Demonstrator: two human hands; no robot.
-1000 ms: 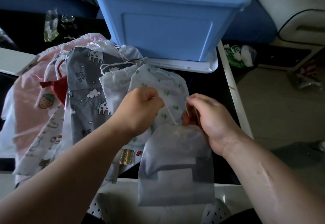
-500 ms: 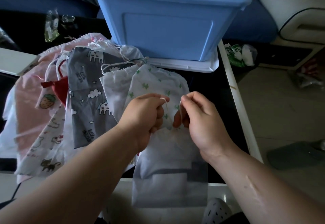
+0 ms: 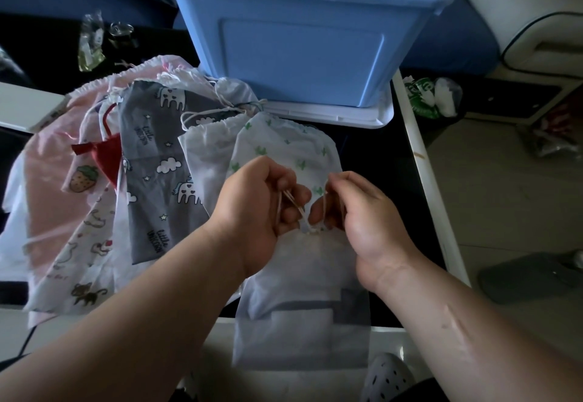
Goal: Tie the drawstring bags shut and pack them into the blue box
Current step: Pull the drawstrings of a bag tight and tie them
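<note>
Bag (image 3: pixel 303 307), white and see-through, lies at 6 o'clock on the tabletop (image 3: pixel 378 187), with its gathered neck up at the centre. Close together over that neck, the left hand (image 3: pixel 252 212) and the right hand (image 3: pixel 362 218) each pinch a strand of the cord (image 3: pixel 291 201). A knot looks half made, but the fingers cover the crossing, so I cannot tell how tight it is. At 12 o'clock stands the box (image 3: pixel 303 39). Its floor is cut off from view, so whether anything is packed cannot be told. From 9 to 11 o'clock spreads a pile (image 3: pixel 151 165) of bags with loose mouths. Most of the task seems left: finish this knot, pack, then tie the others.
</note>
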